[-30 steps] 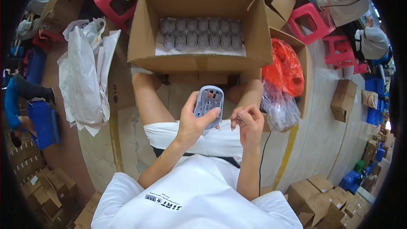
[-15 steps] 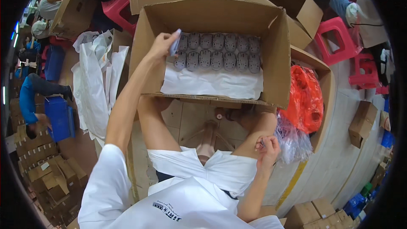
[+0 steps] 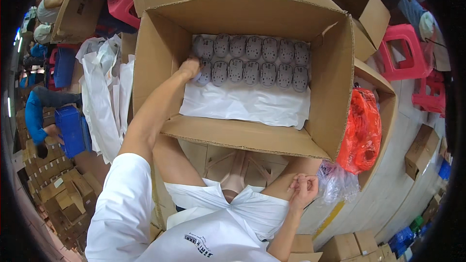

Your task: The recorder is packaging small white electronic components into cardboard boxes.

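Observation:
Inside a large cardboard box (image 3: 252, 138), two rows of grey, oval shells with small holes (image 3: 251, 73) lie on a white sheet (image 3: 242, 102). My left hand (image 3: 191, 69) reaches over the left wall to the left end of the nearer row. Its fingers are closed around a grey oval shell (image 3: 203, 78), low against the sheet and beside its neighbours. The fingertips are partly hidden. My right hand (image 3: 304, 188) rests above my right thigh, fingers curled together; what they hold, if anything, does not show.
White sheets (image 3: 104, 92) hang over a box on the left. To the right, a red plastic bag (image 3: 360, 131) and clear plastic (image 3: 335, 182) lie by another carton. Pink stools (image 3: 403, 51) stand beyond. A person in blue (image 3: 36, 116) bends near a blue crate (image 3: 70, 131).
My left hand has lowered from above the box's left side, carrying the shell down to the nearer row. The small dark thing in my right fingers no longer shows. The view has shifted slightly.

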Tool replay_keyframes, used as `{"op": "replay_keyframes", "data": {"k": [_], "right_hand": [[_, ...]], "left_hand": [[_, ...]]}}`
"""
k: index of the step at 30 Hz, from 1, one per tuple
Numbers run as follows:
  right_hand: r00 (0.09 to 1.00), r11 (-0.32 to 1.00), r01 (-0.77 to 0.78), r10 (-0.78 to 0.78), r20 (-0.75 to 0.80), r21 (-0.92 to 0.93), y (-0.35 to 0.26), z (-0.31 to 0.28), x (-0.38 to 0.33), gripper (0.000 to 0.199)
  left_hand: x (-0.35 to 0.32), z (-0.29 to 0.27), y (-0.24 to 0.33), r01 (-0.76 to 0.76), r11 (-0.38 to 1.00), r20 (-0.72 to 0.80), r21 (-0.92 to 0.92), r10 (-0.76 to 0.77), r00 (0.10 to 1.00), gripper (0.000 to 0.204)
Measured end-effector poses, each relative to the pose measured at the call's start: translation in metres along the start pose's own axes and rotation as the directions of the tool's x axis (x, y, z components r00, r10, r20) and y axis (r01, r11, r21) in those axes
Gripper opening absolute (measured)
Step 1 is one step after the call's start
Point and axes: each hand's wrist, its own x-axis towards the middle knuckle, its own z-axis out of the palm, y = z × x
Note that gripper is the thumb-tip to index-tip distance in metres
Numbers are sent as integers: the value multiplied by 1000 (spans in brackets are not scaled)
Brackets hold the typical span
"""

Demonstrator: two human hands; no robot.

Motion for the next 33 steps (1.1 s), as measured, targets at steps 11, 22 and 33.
{"op": "replay_keyframes", "data": {"k": [11,22,33], "right_hand": [[1000,1000,18,-18,24,10,0,-2,-3,13],[1000,1000,20,-20,15,3,0,0,-4,12],[999,999,37,-37,5,22,0,-4,-3,12]], "left_hand": [[-36,19,-17,-227,817,34,530,248,968,44],[-62,35,-28,-380,683,348,624,193,917,73],[-44,42,68,-437,777,227,454,373,899,67]]}}
